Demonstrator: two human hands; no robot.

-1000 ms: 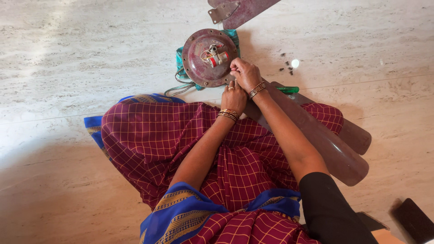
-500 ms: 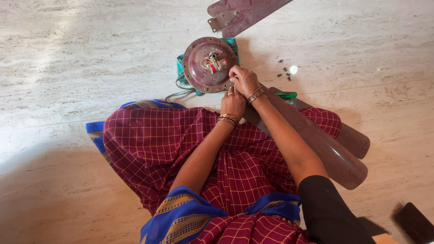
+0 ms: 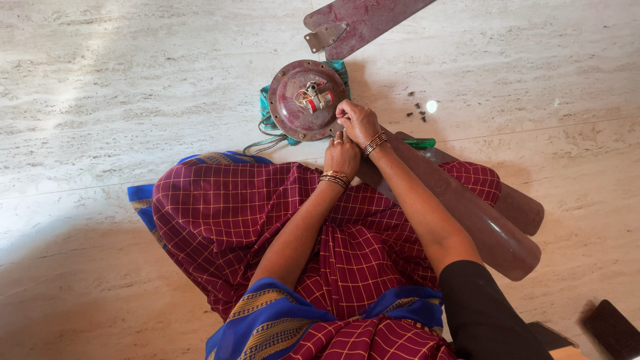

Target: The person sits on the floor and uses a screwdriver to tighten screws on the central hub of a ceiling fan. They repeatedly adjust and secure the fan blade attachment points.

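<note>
A round maroon fan motor [image 3: 303, 100] lies on the marble floor on a teal cloth [image 3: 267, 120], with red and white wiring parts on top. Two dusty brown fan blades [image 3: 493, 230] run from its rim across my lap to the right. My right hand [image 3: 358, 120] is at the motor's near-right rim where a blade joins, fingers pinched together; what they grip is hidden. Just below it, my left hand [image 3: 342, 155] is closed on that blade's inner end. A green-handled screwdriver [image 3: 420, 142] lies beside my right wrist.
A detached maroon blade with a metal bracket [image 3: 353, 27] lies at the top. Several small dark screws and a white spot [image 3: 421, 110] sit on the floor right of the motor. My checked maroon cloth [image 3: 253, 220] covers the lap. A dark object [image 3: 610, 330] is at the bottom right.
Both hands have stayed at the motor's rim with only small finger shifts. The view has drifted a little, so the motor sits slightly lower in the picture.
</note>
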